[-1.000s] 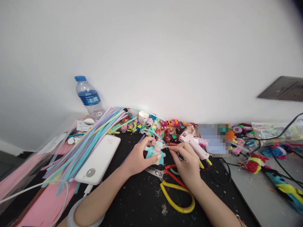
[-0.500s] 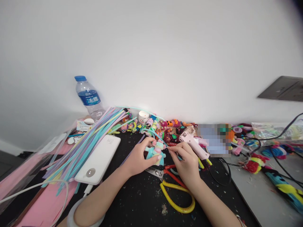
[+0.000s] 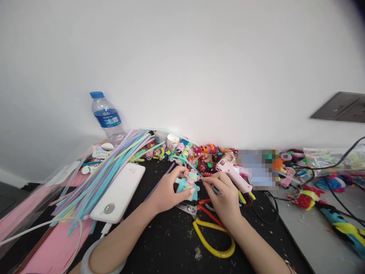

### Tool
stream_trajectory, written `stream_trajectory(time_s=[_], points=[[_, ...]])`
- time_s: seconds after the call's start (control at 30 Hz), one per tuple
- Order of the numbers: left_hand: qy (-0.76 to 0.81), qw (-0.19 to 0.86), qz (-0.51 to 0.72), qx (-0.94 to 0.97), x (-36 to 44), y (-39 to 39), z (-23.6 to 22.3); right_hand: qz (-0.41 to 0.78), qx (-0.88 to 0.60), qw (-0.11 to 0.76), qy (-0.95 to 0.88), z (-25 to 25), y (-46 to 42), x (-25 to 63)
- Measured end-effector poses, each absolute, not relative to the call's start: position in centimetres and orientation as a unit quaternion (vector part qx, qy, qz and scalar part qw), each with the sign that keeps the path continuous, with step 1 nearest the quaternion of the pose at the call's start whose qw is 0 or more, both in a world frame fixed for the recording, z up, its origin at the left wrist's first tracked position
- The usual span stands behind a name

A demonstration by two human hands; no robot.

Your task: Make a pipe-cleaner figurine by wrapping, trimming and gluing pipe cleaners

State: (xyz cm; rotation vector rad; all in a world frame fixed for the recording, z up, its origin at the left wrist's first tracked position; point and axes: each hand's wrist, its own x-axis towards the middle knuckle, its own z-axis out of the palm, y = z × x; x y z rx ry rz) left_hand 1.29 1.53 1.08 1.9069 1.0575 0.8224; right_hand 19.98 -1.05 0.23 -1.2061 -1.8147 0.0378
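Observation:
My left hand point(image 3: 167, 193) is closed around a small pipe-cleaner doll point(image 3: 188, 186), pale blue and yellow with pink at its head and round pink tufts at the sides. The doll is upright, its thumb-side front facing me. Close to the doll's head, the thumb and forefinger of my right hand point(image 3: 226, 198) are pinched together. Whatever lies between those fingertips is too small to make out. Under both hands, scissors point(image 3: 218, 254) with yellow and red handles lie on the black mat point(image 3: 159, 243), their blades partly hidden below the doll.
At left, a bundle of pastel pipe cleaners point(image 3: 114, 167) lies beside a white power bank point(image 3: 119, 194). A water bottle point(image 3: 107, 118) leans at the wall. Several colourful dolls point(image 3: 159, 152) line the back. A pink glue gun point(image 3: 235, 176), a phone point(image 3: 256, 169) and black cables point(image 3: 276, 213) are at right.
The doll has tilted and shifted very slightly in my left hand. My right fingertips have edged a little beside its head; everything else stays as it was.

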Motion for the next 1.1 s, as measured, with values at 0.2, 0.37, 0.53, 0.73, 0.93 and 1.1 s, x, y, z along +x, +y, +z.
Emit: stream_trajectory(time_s=[0.2, 0.37, 0.53, 0.73, 0.93, 1.1], points=[[0.425, 0.392, 0.332, 0.746, 1.36, 1.60, 0.90, 0.025, -0.493, 0.471, -0.731, 0.35, -1.22, 20.06], [0.427, 0.387, 0.326, 0.750, 1.36, 1.53, 0.99, 0.026, -0.492, 0.475, -0.729, 0.36, -1.24, 20.03], [0.423, 0.389, 0.322, 0.753, 1.38, 1.44, 1.15, 0.028, -0.491, 0.473, -0.731, 0.28, -1.13, 19.96], [0.424, 0.375, 0.332, 0.754, 1.39, 1.44, 1.00, 0.021, -0.490, 0.472, -0.733, 0.38, -1.08, 20.02], [0.422, 0.378, 0.325, 0.757, 1.38, 1.41, 0.98, 0.027, -0.485, 0.472, -0.736, 0.36, -1.08, 19.97], [0.425, 0.382, 0.319, 0.756, 1.46, 1.33, 1.22, 0.024, -0.488, 0.470, -0.735, 0.29, -1.10, 19.97]])
